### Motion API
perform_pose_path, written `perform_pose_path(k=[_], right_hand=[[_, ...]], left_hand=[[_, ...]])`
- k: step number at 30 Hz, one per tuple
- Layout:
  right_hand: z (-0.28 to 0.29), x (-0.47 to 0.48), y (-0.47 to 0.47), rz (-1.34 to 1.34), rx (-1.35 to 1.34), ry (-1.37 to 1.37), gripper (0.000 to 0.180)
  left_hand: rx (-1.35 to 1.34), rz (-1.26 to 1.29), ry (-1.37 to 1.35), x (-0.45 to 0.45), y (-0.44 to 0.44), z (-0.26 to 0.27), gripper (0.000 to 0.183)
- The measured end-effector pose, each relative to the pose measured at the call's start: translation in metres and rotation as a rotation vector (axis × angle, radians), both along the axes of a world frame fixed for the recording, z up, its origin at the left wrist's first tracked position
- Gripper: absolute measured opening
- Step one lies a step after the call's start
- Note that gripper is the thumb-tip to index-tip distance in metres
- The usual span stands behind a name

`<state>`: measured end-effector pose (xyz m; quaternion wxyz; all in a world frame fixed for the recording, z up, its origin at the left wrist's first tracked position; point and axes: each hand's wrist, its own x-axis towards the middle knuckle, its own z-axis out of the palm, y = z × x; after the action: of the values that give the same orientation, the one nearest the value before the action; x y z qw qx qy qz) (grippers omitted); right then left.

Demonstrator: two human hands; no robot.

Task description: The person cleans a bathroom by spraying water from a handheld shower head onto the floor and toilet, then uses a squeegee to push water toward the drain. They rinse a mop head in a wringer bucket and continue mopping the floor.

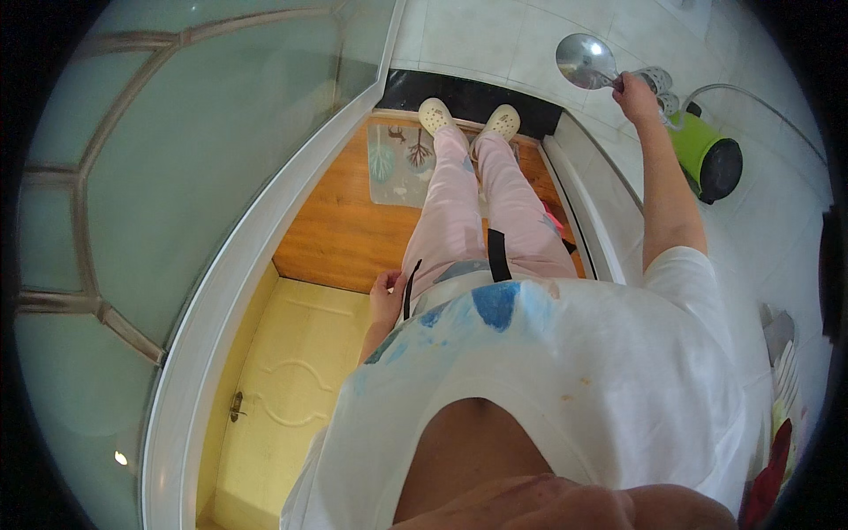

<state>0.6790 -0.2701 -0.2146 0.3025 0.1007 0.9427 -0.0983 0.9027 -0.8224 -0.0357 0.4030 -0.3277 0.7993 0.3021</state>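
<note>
My right hand (638,99) is stretched out to the upper right and closed around the handle of a shiny round metal ladle (585,61). The ladle's bowl points left, above the pale tiled floor. At my left hip hangs my left hand (387,298), its fingers loosely curled beside a black strap (411,289). I see nothing held in it; the hem of my white paint-stained shirt (596,344) hides part of the forearm. Below, my cream clogs (435,115) stand at a black threshold (474,99).
A green bin with a black end (703,156) is by my right forearm, near grey clogs (656,79) and a pale hose (762,95). A patterned mat (391,162) covers part of the wood floor. Framed glass (199,165) is left; a yellow door (285,377) is lower left.
</note>
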Motion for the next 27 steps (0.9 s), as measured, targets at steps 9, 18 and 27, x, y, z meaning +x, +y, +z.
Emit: perform_pose_path(k=[9, 18, 27], right_hand=[[-0.013, 0.042, 0.025, -0.250, -0.210, 0.069, 0.023], [-0.009, 0.053, 0.037, -0.225, -0.175, -0.005, 0.021], [0.028, 0.016, -0.018, -0.105, -0.230, 0.124, 0.020]], left_hand=[[0.030, -0.028, 0.028, -0.016, 0.015, 0.009, 0.019], [0.084, 0.010, 0.088, -0.006, 0.014, 0.000, 0.018], [0.112, 0.158, 0.205, -0.033, 0.030, 0.008, 0.018]])
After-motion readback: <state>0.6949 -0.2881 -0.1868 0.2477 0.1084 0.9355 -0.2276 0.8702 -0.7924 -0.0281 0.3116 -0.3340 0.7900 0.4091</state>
